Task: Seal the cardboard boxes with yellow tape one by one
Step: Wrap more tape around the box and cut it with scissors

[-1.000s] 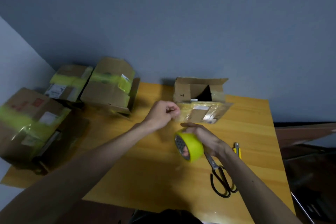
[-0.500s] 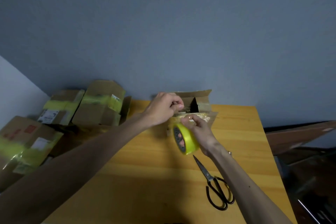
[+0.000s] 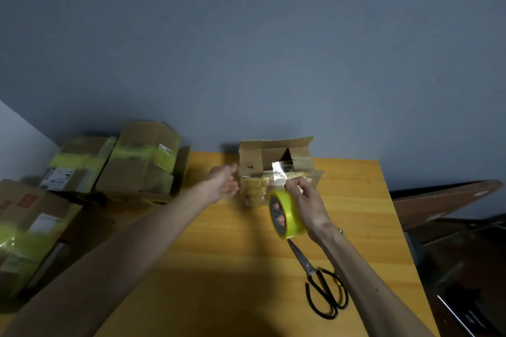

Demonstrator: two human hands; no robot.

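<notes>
A wooden surface point(image 3: 232, 268) with a warm yellow-orange finish stands against a plain grey-blue wall point(image 3: 273, 49), seen from above and behind a person's two bare forearms. At the far edge of the surface, against the wall, sits an open cardboard box point(image 3: 253, 163), its flaps up and crinkled yellow tape across its front.

The left hand point(image 3: 223, 183) reaches to the box's left side with fingers straight and relaxed, holding nothing; whether it touches the cardboard is unclear. The right hand point(image 3: 306, 200) is curled around a roll of yellow tape point(image 3: 287, 215) held just in front of the box, and its fingertips pinch a shiny strip of tape point(image 3: 279, 172) drawn up toward the box opening.

Black-handled scissors point(image 3: 324, 291) lie closed on the surface, near the right forearm. Off the surface's left edge, three taped boxes point(image 3: 139, 164) banded in yellow are piled beside a paler wall. To the right, a dark brown board point(image 3: 438, 200) leans in shadow.
</notes>
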